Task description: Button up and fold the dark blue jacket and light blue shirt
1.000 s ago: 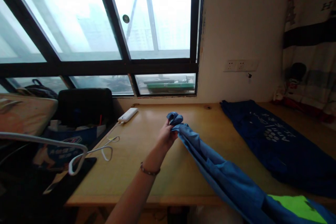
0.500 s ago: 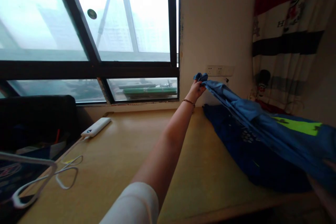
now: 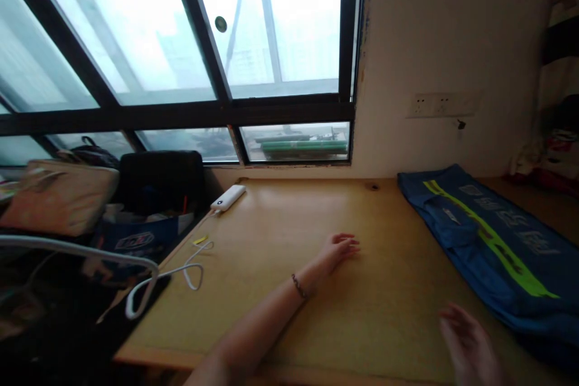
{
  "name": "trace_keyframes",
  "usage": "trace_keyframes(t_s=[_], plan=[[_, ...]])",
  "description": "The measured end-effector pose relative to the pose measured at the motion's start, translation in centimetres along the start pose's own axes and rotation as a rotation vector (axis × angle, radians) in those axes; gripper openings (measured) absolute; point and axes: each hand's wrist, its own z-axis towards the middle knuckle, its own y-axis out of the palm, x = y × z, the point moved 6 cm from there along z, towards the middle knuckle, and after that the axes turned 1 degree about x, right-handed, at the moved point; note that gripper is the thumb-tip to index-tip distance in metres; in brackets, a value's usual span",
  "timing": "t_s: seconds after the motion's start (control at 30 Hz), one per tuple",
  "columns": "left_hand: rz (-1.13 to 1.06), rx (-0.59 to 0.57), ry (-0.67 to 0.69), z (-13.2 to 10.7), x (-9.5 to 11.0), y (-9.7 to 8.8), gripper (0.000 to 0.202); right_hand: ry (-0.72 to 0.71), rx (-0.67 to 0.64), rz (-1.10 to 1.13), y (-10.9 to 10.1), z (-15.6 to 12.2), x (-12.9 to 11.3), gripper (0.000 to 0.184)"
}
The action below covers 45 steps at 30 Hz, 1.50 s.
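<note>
My left hand rests over the middle of the wooden desk, fingers stretched out and holding nothing; a bead bracelet is on its wrist. My right hand hovers low at the desk's front right, blurred, with fingers spread and empty. A folded blue garment with a neon green stripe lies flat along the right side of the desk, on top of a darker blue one, apart from both hands.
A white power bank with a white cable lies at the desk's back left. A black chair and bags stand left of the desk. A white hanger juts in from the left. A wall socket sits above the garment.
My left hand let go of the lighter blue garment it held up. The garment now lies flat on the darker one at the right, and both hands have drawn back empty over the desk.
</note>
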Motion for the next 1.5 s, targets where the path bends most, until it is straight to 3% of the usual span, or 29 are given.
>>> trace_keyframes(t_s=[0.07,0.2,0.27,0.33,0.53,0.67,0.97,1.3,1.5], plan=[[0.046,0.042,0.107,-2.0,1.5,-1.5,0.034,-0.121,-0.221,0.01,6.5,0.9,-3.7,0.046],[0.124,0.091,0.331,-3.7,4.1,-2.2,0.034,-0.429,-0.555,0.023,17.7,2.1,-10.1,0.037],[0.182,0.116,0.417,-3.9,4.3,-2.2,0.032,-0.521,-0.6,0.037,20.8,2.5,-10.7,0.036],[0.249,0.112,0.449,-3.7,3.9,-2.2,0.03,-0.576,-0.569,0.018,22.3,2.9,-9.7,0.038],[0.391,-0.04,0.341,-3.2,1.7,-1.7,0.045,-0.561,-0.611,0.01,22.3,3.5,-5.9,0.044],[0.411,-0.065,0.326,-3.3,1.4,-1.5,0.055,-0.587,-0.607,0.039,21.7,3.6,-6.2,0.044],[0.419,-0.065,0.35,-4.1,1.9,-0.8,0.054,-0.57,-0.62,0.079,21.6,3.3,-6.1,0.044],[0.46,-0.07,0.338,-3.6,1.1,-1.0,0.047,-0.73,-0.613,-0.083,21.2,2.5,-6.7,0.045],[0.499,-0.106,0.378,-3.5,1.2,-1.1,0.041,-0.749,-0.615,-0.109,21.2,2.4,-6.8,0.045]])
